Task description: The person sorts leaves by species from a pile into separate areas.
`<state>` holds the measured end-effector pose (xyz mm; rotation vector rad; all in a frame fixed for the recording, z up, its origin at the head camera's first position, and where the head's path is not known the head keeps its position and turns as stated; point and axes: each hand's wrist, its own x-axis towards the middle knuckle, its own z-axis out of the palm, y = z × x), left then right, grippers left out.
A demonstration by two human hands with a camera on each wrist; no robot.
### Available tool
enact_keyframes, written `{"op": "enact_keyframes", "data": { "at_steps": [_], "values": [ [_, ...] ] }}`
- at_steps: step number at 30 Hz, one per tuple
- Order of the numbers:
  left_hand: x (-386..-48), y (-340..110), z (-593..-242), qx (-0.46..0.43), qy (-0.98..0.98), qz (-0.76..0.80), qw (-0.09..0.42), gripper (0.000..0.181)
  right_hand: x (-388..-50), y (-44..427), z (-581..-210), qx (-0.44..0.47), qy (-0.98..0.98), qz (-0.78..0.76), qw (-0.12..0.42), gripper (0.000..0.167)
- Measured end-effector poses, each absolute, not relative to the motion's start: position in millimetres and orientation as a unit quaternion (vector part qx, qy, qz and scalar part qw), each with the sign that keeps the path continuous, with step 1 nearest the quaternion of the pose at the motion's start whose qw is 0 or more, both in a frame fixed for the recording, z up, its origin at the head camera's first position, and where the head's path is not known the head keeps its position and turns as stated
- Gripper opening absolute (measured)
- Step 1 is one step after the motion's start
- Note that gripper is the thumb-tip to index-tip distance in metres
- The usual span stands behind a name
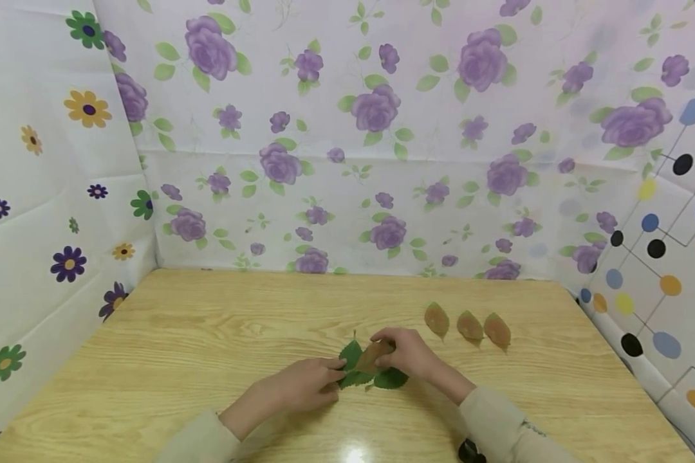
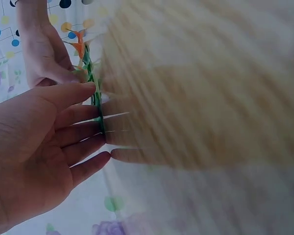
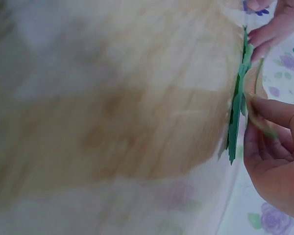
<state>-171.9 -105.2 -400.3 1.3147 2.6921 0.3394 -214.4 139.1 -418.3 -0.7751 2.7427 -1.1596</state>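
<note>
In the head view, my right hand (image 1: 408, 354) pinches a brown leaf (image 1: 370, 358) over green leaves (image 1: 390, 380) on the table (image 1: 220, 321). In the left wrist view, my left hand (image 2: 39, 139) touches the green leaves with fingers loosely extended. In the right wrist view, thumb and fingers grip the brown leaf.

My table (image 1: 237, 321) looks like wood, with wavy lines all over. Its top is smooth and shiny, and a bright spot of light glows near the front edge. The brown leaf (image 1: 369, 357) in my right hand (image 1: 411, 354) looks thin and dull. The green leaves (image 1: 390, 379) look thin like paper, and not very shiny. The flowery sheet (image 1: 324, 83) at the back looks like thin cloth or plastic, I can't tell which, with creases in it. My sleeve (image 1: 500, 418) is soft-looking cloth with no shine.
</note>
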Motion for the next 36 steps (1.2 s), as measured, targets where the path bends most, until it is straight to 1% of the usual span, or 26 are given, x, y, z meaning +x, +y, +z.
{"op": "enact_keyframes", "data": {
  "at_steps": [6, 10, 15, 18, 25, 28, 32, 36],
  "values": [
    [-171.5, -105.7, -403.7, 0.426, 0.897, 0.104, 0.065, 0.036, -221.0, 140.7, -414.7, -0.207, 0.888, -0.411, 0.009, 0.026],
    [-171.3, -105.3, -403.4, 0.422, 0.898, 0.102, 0.067, 0.035, -225.3, 143.3, -408.4, -0.202, 0.883, -0.423, -0.007, 0.018],
    [-171.3, -104.9, -403.1, 0.425, 0.898, 0.098, 0.064, 0.035, -233.9, 149.5, -401.3, -0.208, 0.872, -0.442, 0.0, 0.008],
    [-171.0, -104.8, -403.0, 0.427, 0.897, 0.097, 0.062, 0.035, -241.5, 154.4, -398.8, -0.201, 0.875, -0.439, 0.002, 0.01],
    [-170.8, -104.8, -403.8, 0.421, 0.899, 0.099, 0.066, 0.035, -259.5, 166.6, -395.0, -0.187, 0.9, -0.393, -0.024, 0.018],
    [-170.7, -104.7, -404.4, 0.416, 0.901, 0.099, 0.071, 0.035, -266.5, 171.6, -394.3, -0.175, 0.905, -0.387, -0.022, 0.02],
    [-170.1, -103.8, -403.3, 0.414, 0.902, 0.099, 0.073, 0.035, -275.4, 178.5, -393.5, -0.149, 0.916, -0.372, -0.022, 0.019],
    [-170.0, -103.1, -402.3, 0.415, 0.901, 0.102, 0.071, 0.035, -284.2, 183.8, -396.6, -0.142, 0.928, -0.343, -0.028, 0.02]
  ]
}}
